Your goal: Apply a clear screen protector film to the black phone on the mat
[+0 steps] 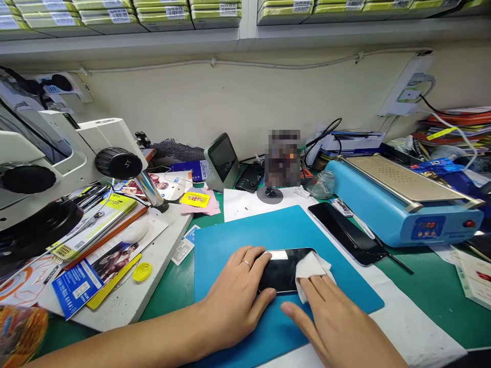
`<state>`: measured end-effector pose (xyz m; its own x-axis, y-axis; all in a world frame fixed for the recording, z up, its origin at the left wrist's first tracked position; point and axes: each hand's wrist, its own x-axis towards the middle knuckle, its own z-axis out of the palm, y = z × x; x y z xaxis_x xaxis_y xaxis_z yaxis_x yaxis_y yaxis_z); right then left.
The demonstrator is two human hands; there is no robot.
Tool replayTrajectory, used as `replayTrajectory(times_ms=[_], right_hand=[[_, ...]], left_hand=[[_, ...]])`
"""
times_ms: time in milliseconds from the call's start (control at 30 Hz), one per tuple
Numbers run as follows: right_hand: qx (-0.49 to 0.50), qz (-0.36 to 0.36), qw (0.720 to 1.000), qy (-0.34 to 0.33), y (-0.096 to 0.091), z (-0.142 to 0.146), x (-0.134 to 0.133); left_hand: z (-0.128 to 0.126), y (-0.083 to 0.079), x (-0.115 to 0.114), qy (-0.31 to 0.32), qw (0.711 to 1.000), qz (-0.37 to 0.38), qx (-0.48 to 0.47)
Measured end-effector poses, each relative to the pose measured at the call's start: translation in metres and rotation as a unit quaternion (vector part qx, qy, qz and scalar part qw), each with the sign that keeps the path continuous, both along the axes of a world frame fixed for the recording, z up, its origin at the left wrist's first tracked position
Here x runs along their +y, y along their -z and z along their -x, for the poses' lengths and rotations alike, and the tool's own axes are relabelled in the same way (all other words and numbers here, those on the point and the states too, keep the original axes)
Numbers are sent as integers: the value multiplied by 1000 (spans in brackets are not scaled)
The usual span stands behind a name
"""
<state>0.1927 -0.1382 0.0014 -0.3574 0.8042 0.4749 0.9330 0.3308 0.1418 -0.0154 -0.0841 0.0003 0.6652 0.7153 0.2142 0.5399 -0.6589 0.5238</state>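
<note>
A smartphone (282,273) with a dark, glossy screen lies face up on the blue mat (230,240). My left hand (240,291) grips its left end, thumb at the near edge and fingers at the far edge; a ring is on one finger. Under the fingers of my right hand (330,312), a folded white wipe (312,268) is pressed on the phone's right end. The right thumb stays apart, over the mat. Right of the mat lies a second phone (345,232), dark side up.
A blue heating machine (402,204) with a metal plate stands at the right. On the left, a microscope (103,153) rises over a white base with booklets (92,271) and a yellow cap (141,272). A small screen device (222,161) and a glass jar (322,184) stand behind.
</note>
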Motion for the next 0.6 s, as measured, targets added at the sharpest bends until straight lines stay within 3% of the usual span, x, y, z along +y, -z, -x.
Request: replayTrajectory(times_ms=[300,467,600], right_hand=[[-8,16,1000,-2,-3,-4,9],[-53,-15,998,4,0,-8,-4],[-67,1,998,11,-4,-8,-2]], left_hand=[[0,0,1,5,1000,2,0],[-1,0,0,2,1000,3,12],[-1,0,0,0,1000,3,16]])
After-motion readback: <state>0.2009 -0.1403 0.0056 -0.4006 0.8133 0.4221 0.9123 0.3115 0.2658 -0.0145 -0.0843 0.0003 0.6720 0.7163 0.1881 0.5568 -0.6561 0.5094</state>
